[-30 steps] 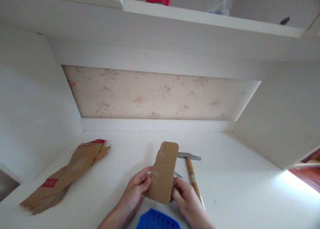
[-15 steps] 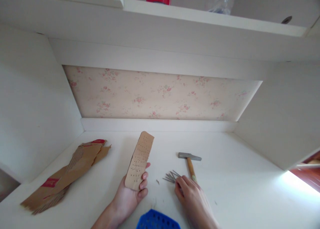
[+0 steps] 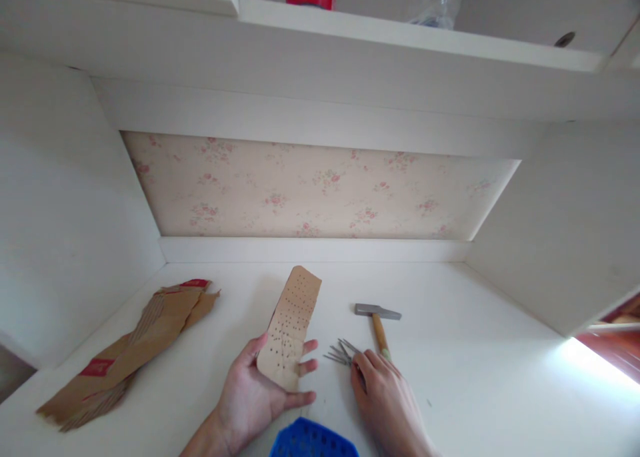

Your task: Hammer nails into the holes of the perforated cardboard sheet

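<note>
Left hand (image 3: 250, 384) holds holed card (image 3: 290, 327) above the surface (image 3: 475, 377), between thumb and spread fingers; right hand (image 3: 383, 390) curls over nails (image 3: 343, 357) near hammer (image 3: 378, 324), pinch unclear. Gathering seems underway; that calls for firm closing.

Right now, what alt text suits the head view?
The left hand holds a hole-dotted cardboard strip above a white counter, while the right hand is at thin metal pieces near a hammer. Torn cardboard lies at left; a blue item shows at bottom.
</note>
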A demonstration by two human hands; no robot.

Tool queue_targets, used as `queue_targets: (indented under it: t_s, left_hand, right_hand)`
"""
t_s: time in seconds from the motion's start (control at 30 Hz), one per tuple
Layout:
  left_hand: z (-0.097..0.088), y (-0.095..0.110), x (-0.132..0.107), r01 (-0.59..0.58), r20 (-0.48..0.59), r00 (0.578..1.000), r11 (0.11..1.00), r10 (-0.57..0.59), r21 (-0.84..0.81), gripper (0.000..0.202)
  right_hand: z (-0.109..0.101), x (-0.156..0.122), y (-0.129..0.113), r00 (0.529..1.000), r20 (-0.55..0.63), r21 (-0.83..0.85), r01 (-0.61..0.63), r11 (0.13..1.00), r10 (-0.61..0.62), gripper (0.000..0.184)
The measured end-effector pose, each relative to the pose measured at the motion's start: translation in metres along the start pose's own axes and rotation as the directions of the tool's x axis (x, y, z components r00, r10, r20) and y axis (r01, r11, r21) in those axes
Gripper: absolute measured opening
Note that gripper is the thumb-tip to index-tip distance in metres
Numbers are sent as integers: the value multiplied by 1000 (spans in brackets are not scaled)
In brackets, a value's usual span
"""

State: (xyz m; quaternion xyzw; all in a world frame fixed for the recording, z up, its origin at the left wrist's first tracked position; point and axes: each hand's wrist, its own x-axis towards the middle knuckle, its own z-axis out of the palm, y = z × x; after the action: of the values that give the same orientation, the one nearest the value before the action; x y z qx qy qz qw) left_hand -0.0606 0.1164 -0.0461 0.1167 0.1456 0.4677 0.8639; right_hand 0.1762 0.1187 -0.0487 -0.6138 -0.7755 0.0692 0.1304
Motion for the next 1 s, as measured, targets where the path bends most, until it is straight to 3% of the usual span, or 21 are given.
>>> queue_targets:
  t_s: [0.17,0.27,0.37,0.57,1.0]
  left_hand:
    - [0,1,3,-97,-125,988,995,94,-17,51]
    - [-5,-2,10,-204,-219,949,972,226,120,56]
    - [-7,-6,15,-266,-234,915,928,328,261,56]
    - [-5,-12,15,-245,-265,894,891,360,382,37]
    - [-5,-17,17,-200,-211,904,803,373,562,32]
  right_hand:
    - [1,-1,0,1000,1,40,-5,999,5,29]
    - [3,-1,2,1000,2,60,-4,998,3,29]
    - [3,-1,2,1000,8,64,-2,998,1,29]
    - [2,0,1,1000,14,55,2,998,-3,28]
    - [0,-1,-2,1000,15,39,16,999,-17,30]
